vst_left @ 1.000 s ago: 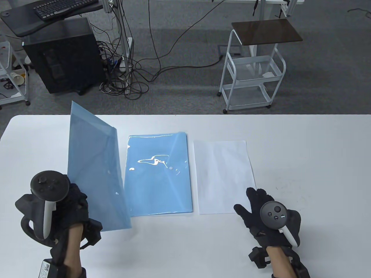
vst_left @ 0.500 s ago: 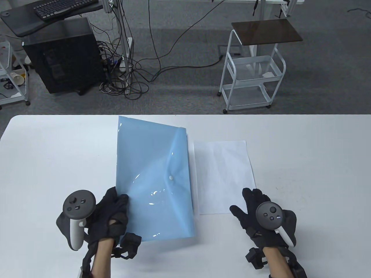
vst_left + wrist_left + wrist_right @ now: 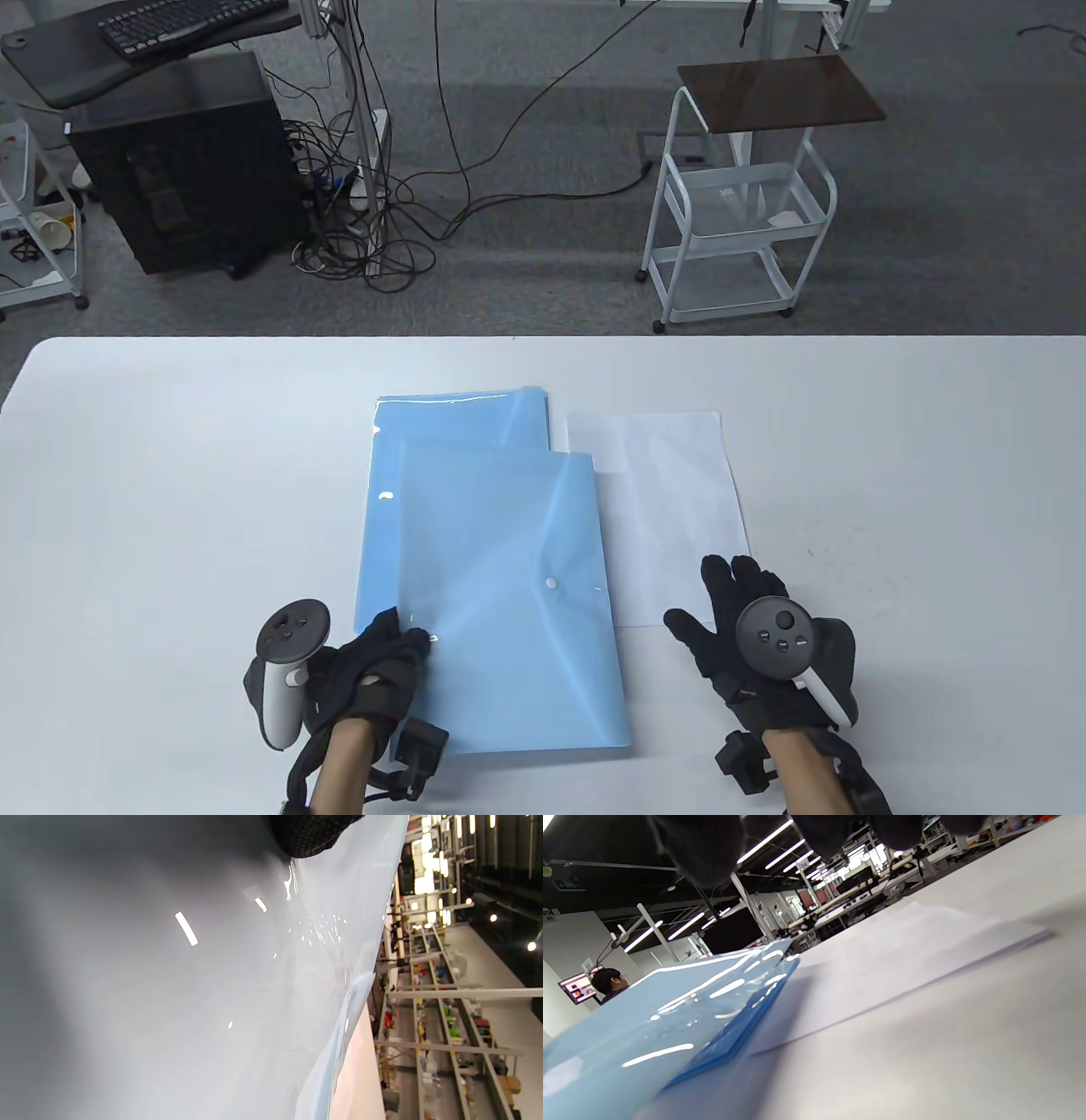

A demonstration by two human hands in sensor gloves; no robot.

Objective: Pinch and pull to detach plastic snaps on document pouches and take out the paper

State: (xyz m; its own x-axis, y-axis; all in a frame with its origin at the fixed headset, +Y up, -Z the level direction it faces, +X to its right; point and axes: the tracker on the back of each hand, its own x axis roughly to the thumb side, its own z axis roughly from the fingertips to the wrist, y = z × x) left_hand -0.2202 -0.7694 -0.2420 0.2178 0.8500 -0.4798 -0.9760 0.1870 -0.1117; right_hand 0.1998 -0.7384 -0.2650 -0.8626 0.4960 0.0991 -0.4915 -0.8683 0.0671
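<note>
Left hand: the left hand (image 3: 373, 671) is pinching the near left edge of a blue pouch (image 3: 509, 594), thumb on top, fingers curled at the edge.
Blue pouch: it is lying flat between the two hands, its white snap (image 3: 551, 584) facing up and fastened, its far part overlapping a stack of blue pouches (image 3: 462, 420) lying beyond the left hand.
Right hand: the right hand (image 3: 747, 632) is resting on the table (image 3: 891, 475) with fingers spread, holding nothing.
Paper: a white sheet (image 3: 670, 501) is lying just beyond the right hand's fingertips, its left edge tucked under the blue pouch.
</note>
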